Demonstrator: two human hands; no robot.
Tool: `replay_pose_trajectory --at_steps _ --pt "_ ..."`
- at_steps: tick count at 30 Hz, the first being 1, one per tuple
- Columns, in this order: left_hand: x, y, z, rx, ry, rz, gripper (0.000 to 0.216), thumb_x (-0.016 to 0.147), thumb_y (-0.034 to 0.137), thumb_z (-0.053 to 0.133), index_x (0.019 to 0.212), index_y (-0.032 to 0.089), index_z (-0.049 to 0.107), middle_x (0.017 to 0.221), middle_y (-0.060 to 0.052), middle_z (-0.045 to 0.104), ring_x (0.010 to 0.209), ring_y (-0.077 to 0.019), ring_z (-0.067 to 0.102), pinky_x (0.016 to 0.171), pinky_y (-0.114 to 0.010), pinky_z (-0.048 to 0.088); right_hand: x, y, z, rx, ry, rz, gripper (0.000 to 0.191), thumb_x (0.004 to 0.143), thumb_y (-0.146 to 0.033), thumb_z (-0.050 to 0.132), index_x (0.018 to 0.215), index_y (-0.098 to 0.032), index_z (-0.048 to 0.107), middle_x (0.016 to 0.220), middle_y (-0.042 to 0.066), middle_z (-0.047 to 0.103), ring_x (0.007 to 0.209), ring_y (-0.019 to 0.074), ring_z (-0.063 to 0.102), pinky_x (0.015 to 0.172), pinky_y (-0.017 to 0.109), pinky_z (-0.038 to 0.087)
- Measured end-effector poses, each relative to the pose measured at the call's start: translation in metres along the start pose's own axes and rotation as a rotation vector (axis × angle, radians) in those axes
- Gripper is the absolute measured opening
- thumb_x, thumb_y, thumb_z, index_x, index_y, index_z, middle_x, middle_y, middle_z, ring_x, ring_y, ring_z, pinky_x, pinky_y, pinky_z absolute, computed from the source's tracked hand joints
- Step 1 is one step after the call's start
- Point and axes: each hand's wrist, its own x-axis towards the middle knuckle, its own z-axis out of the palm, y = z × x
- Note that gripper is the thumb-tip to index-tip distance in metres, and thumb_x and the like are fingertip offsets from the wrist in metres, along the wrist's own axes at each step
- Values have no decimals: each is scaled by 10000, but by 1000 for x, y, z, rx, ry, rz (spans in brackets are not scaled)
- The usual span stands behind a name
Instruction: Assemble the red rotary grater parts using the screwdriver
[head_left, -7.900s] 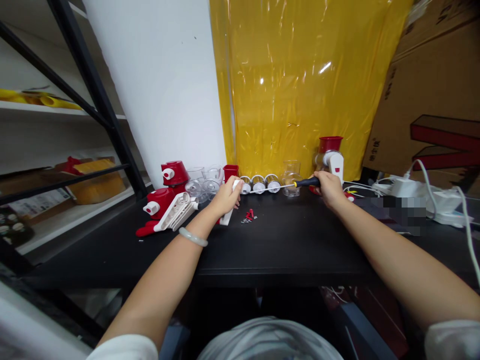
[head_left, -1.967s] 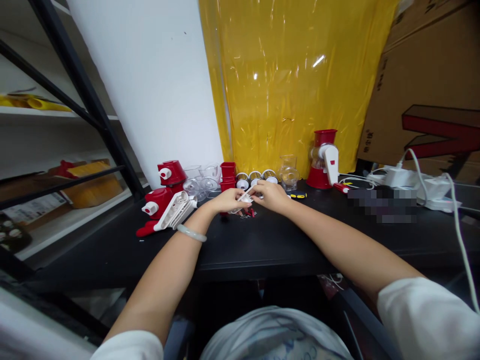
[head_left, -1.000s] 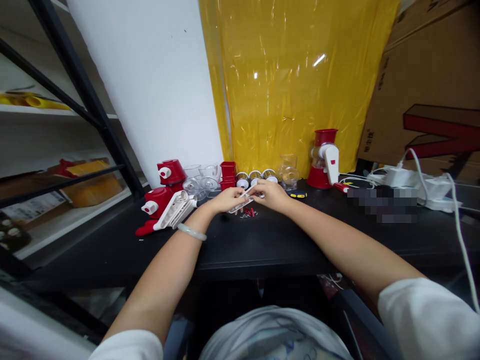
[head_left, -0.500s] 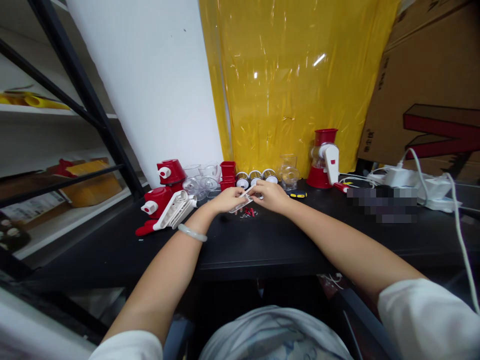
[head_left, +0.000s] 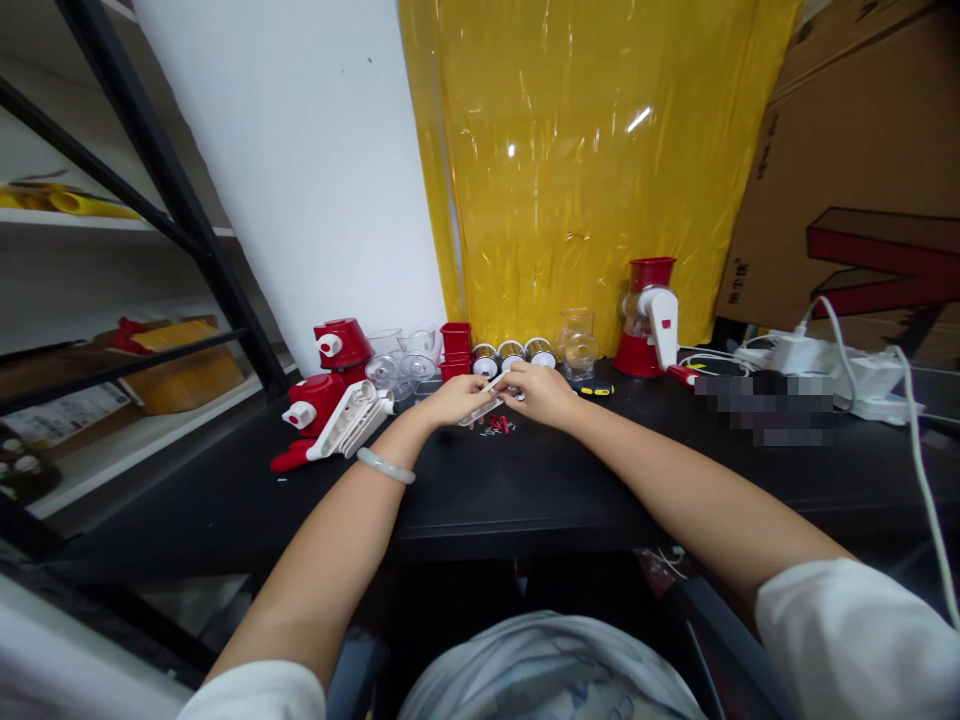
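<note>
Over the back middle of the black table, both hands meet on a long white plastic crank handle [head_left: 478, 413], held tilted. My left hand [head_left: 453, 402] is closed round its left side. The fingers of my right hand [head_left: 546, 394] pinch at its upper right end; whether a small part is between them is too small to see. Just below lie small red plastic pieces with scattered screws [head_left: 498, 428]. Behind the hands, metal grater drums [head_left: 511, 354] stand in a row. A yellow-and-black screwdriver [head_left: 595, 389] lies right of my right hand.
More white crank handles [head_left: 354, 418] lean by red grater bodies [head_left: 341, 342] at the left. Clear plastic hoppers [head_left: 405, 355] and red containers [head_left: 455, 348] stand alongside. At the right are an assembled rotary grater [head_left: 646, 318], white chargers with cables [head_left: 810, 356] and a cardboard box [head_left: 862, 180].
The white crank handle has tilted slightly in my hands, its upper end a little lower. Both hands stay in nearly the same place.
</note>
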Motion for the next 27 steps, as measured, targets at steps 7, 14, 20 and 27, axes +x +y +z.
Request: replay_pose_trajectory --at_steps 7,14,20,27 --pt "-3 5 -2 238 98 37 155 809 290 610 860 145 628 614 -11 653 554 -161 623 540 -237 444 1 2 -1 14 -27 25 129 857 -250 607 944 -226 700 937 46 644 816 156 572 622 249 334" --pt "-5 8 -3 421 128 58 205 813 322 582 866 140 662 706 -44 700 641 -178 645 571 -235 420 0 7 7 110 -177 4 106 781 -198 668 878 -221 704 968 45 701 870 182 624 688 261 393" --pt "-5 9 -3 464 121 47 244 835 358 565 863 135 661 695 -47 698 632 -178 637 558 -233 396 0 10 11 155 -288 -4 130 756 -173 683 869 -222 725 870 27 714 786 163 636 694 256 407" --pt "-4 7 -3 491 116 47 240 834 351 567 859 134 668 728 -55 707 665 -186 641 571 -238 392 0 9 12 188 -287 -4 123 774 -188 679 881 -221 731 888 39 722 816 168 644 711 258 418"
